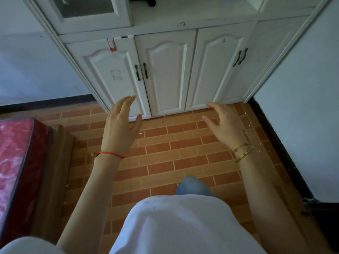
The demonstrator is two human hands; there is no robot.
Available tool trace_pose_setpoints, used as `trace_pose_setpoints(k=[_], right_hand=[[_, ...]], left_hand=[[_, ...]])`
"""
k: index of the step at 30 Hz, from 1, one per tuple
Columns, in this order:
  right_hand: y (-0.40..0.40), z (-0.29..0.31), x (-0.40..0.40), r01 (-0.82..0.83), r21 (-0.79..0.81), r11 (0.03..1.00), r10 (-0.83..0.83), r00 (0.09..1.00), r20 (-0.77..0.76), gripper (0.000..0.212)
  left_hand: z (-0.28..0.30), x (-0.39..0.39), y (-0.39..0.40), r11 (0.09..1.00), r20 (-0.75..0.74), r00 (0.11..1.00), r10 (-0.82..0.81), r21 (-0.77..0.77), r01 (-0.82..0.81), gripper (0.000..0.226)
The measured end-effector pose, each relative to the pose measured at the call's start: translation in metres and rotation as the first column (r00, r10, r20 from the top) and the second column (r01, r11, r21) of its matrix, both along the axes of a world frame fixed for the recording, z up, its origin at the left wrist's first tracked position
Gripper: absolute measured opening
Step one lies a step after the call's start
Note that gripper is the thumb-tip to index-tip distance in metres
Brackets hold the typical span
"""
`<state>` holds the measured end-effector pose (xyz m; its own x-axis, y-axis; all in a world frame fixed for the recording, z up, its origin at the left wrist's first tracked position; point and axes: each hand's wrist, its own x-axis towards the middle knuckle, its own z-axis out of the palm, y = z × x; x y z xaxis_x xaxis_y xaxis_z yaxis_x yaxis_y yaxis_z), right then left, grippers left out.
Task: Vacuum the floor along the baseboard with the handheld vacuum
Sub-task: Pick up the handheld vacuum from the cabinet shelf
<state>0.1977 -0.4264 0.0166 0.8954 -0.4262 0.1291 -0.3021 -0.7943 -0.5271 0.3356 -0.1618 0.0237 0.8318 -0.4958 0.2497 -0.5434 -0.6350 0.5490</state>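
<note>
Hands (122,125) (224,123) (both empty) above floor (183,154)

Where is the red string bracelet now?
In the head view, the red string bracelet sits on the left wrist, left of centre, above the brick-patterned floor.

White cabinet (165,70), orange-brown brick-patterned floor (183,153), black baseboard (271,129), red floral mattress (14,153), red wrist string (110,154)

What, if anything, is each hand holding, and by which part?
Nothing is held. The left hand and right hand are both open and empty above the floor.
</note>
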Motion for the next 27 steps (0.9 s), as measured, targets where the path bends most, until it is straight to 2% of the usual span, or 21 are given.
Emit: trace_pose_setpoints(k=[10,18,27], right_hand=[[-0.094,-0.014,0.141,-0.034,0.064,0.997,0.034,0.999,0.0,0.046],[-0.202,0.001,0.288,-0.133,0.045,0.99,0.128,0.987,0.092,0.046],[-0.255,0.005,0.401,-0.201,0.046,0.978,0.194,0.973,0.125,0.044]], left_hand=[[-0.012,0.134,-0.093,1.0,0.024,1.0,0.02,-0.004,-0.02,0.053],[0.004,0.247,-0.182,0.997,0.067,0.995,0.08,-0.024,-0.079,0.052],[0.009,0.339,-0.231,0.991,0.05,0.99,0.133,-0.003,-0.133,0.053]])
